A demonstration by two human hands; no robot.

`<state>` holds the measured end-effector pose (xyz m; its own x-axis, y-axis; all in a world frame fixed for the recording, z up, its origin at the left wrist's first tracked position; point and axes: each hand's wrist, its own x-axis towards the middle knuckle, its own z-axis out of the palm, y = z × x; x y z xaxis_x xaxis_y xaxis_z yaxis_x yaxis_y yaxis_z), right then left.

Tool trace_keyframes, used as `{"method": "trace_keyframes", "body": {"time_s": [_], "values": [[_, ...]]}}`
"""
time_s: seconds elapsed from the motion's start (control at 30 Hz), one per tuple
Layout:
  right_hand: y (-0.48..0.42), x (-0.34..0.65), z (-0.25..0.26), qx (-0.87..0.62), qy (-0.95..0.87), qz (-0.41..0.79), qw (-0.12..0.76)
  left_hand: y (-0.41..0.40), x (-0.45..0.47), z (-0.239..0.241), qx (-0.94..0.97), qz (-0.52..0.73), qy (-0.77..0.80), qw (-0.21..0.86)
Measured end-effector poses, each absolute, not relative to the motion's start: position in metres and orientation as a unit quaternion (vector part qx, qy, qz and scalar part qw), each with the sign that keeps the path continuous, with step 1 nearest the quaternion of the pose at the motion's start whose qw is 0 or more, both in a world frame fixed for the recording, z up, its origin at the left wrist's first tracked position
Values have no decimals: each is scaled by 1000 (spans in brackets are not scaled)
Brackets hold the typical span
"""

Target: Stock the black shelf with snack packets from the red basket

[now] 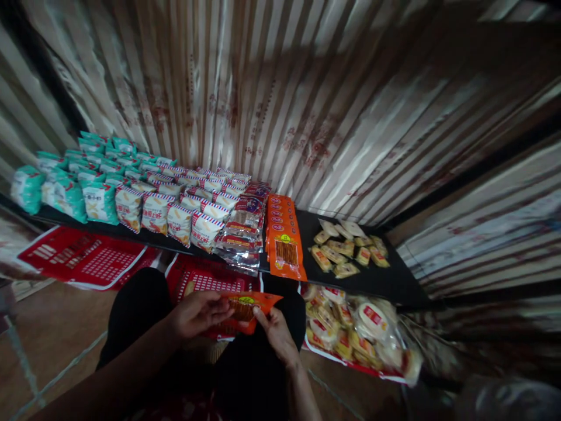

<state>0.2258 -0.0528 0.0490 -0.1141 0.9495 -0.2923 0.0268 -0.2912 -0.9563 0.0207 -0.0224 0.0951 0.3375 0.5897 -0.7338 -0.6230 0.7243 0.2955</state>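
Observation:
An orange snack packet [256, 301] with a window on brown strips is held over my knees. Its left end lies in my left hand [199, 314], whose fingers reach along it. My right hand [277, 332] pinches the right part, thumb on top. Ahead on the black shelf [315, 285] lies an overlapping row of matching orange packets [284, 237]. Left of that row are silver and dark red packets [243, 228]. White snack bags with striped tops [204, 228] stand beside these, and green-and-white bags [100, 199] fill the far left.
Small yellow-wrapped snacks [344, 248] lie loose on the shelf's right part. Below, a red-edged container [390, 377] holds several wrapped round and yellow snacks. Red baskets [105, 260] sit under the shelf at left. A striped curtain [280, 105] hangs behind.

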Motion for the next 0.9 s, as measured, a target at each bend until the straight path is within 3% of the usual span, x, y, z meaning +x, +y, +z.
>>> {"method": "trace_keyframes", "body": {"time_s": [0.23, 0.53, 0.63, 0.8, 0.9], "values": [[-55, 263, 68, -582, -425, 515, 464, -19, 57, 124, 131, 319, 429, 835], [-28, 305, 74, -638, -388, 431, 507, -4, 119, 113, 284, 321, 459, 778], [-16, 320, 75, -669, -393, 384, 501, -4, 138, 99, 351, 326, 482, 734], [4, 344, 69, -700, -408, 339, 478, -3, 157, 80, 530, 330, 532, 573], [18, 354, 64, -703, -415, 331, 473, -2, 162, 78, 532, 322, 542, 565]]}}
